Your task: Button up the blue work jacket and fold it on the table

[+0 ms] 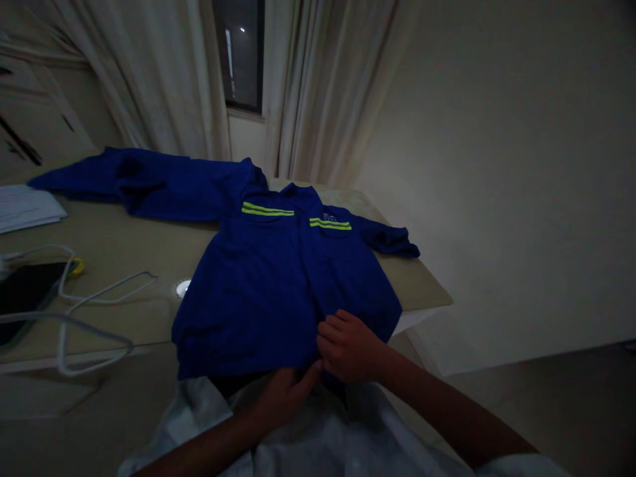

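Observation:
A blue work jacket with yellow-green stripes across the chest lies front up on the table, its lower hem hanging over the near edge. My right hand is closed on the jacket's front edge near the hem, fingers curled round the cloth. Just left of it and lower, my left hand reaches to the same hem, thumb towards my right hand. Its fingers are mostly hidden beneath the cloth and in shadow, so their grip does not show. One sleeve lies at the right, partly gathered.
More blue cloth stretches leftward along the back of the table. At left lie white papers, a dark phone and a looped white cable. Curtains hang behind; a wall stands right.

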`<control>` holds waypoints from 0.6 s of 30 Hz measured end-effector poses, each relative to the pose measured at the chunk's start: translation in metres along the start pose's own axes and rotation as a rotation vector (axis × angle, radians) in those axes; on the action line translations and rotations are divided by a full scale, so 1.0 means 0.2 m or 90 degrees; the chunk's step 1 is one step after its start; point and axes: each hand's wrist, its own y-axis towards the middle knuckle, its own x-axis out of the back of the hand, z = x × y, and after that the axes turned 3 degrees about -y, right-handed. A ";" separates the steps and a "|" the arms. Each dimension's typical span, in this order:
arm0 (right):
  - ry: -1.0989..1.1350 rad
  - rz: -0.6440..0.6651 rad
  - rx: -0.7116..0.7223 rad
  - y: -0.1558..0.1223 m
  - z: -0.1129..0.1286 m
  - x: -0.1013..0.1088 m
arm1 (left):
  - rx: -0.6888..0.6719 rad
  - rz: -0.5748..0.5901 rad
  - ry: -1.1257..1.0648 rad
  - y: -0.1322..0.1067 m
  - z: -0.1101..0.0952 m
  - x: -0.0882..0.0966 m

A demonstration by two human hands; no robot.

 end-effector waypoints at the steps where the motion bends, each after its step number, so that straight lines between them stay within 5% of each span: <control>1: 0.010 0.028 0.000 0.00 -0.01 0.01 | 0.000 -0.001 -0.008 -0.01 0.00 0.00; 8: 0.068 0.019 0.016 0.01 -0.06 0.04 | -0.002 -0.047 -0.010 -0.04 0.05 -0.02; 18: 0.141 -0.041 -0.064 0.01 0.02 -0.07 | 0.078 0.076 0.032 -0.05 0.04 0.04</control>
